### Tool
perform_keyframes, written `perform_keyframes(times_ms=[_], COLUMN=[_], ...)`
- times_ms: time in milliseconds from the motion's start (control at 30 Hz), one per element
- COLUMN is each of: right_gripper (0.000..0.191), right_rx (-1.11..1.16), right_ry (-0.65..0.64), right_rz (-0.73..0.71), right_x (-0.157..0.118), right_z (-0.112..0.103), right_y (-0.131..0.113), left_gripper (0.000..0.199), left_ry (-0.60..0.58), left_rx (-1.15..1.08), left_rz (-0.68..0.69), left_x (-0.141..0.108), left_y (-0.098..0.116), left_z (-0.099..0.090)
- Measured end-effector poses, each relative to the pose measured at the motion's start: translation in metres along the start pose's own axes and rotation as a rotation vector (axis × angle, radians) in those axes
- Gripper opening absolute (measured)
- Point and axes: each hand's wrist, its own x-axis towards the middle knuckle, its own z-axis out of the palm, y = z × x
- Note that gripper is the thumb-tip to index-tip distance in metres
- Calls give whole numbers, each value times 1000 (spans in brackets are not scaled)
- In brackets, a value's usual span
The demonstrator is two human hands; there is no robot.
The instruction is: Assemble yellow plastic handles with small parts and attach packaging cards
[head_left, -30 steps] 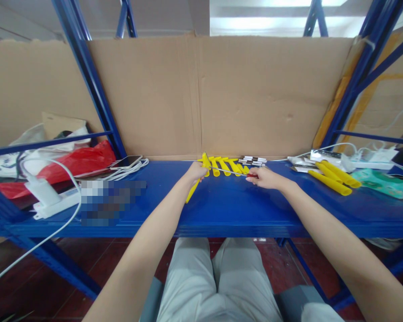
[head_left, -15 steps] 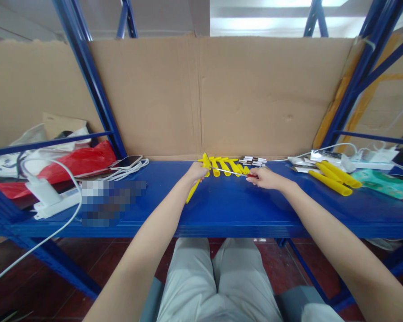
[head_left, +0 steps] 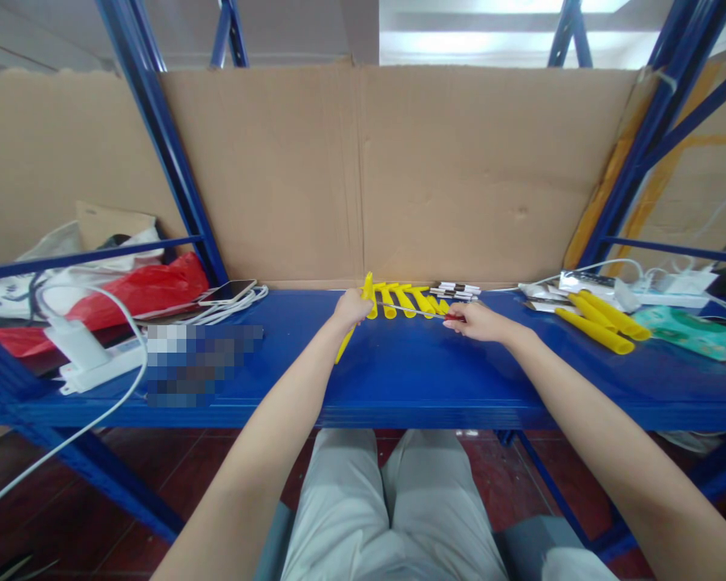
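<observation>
My left hand (head_left: pixel 353 308) is closed around a long, thin yellow piece (head_left: pixel 344 345), perhaps a tube, whose ends stick out above and below the fist. In my right hand (head_left: pixel 479 320) is what looks like a screwdriver, gripped by its red handle. The long metal shaft of the screwdriver (head_left: pixel 412 310) points left, and its tip lies close to my left fingers. Whether the tip touches the yellow piece I cannot tell. Behind the shaft, several yellow tubes (head_left: pixel 405 300) lie in a row on the blue shelf (head_left: pixel 427 371).
Small black-and-white items (head_left: pixel 455 290) lie at the back. On the right are more yellow tubes (head_left: pixel 596 329), a teal packet (head_left: pixel 693 329) and a power strip. At left are a white cable (head_left: pixel 233 305), a red bag (head_left: pixel 136 294) and a charger. A cardboard sheet (head_left: pixel 448 177) stands behind.
My left hand has turned slightly and shifted a little left, with the yellow piece in its grip. My right hand and the screwdriver have hardly moved.
</observation>
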Motion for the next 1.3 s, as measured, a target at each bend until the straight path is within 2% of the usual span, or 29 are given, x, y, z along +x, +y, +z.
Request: perform_keyframes(times_ms=[67, 167, 300, 467, 567, 767, 933, 1167, 1300], right_gripper=[14, 13, 13, 12, 12, 13, 13, 17, 24], right_rx=[-27, -52, -76, -87, -59, -35, -16, 43, 23], right_ry=[4, -12, -52, -60, -50, -39, -22, 33, 93], right_rz=[-10, -15, 4, -1, -16, -64, -88, -24, 69], right_x=[0, 1, 1, 3, 4, 8, 11, 10, 11], right_z=[0, 0, 1, 3, 5, 10, 13, 11, 5], right_y=[1, 1, -2, -2, 1, 9, 15, 17, 26], left_gripper=[24, 38, 57, 57, 56, 53, 56, 58, 57], left_ry=[-7, -93, -64, -96, -93, -91, -99, -95, -79], left_rx=[173, 330, 517, 652, 725, 769, 736, 676, 662], left_rz=[57, 138, 242, 405, 456, 567, 589, 556, 516], left_x=[-2, -9, -13, -15, -18, -26, -27, -25, -23], left_y=[1, 5, 7, 3, 2, 6, 8, 8, 7], left_z=[-1, -1, 4, 13, 20, 29, 34, 38, 36])
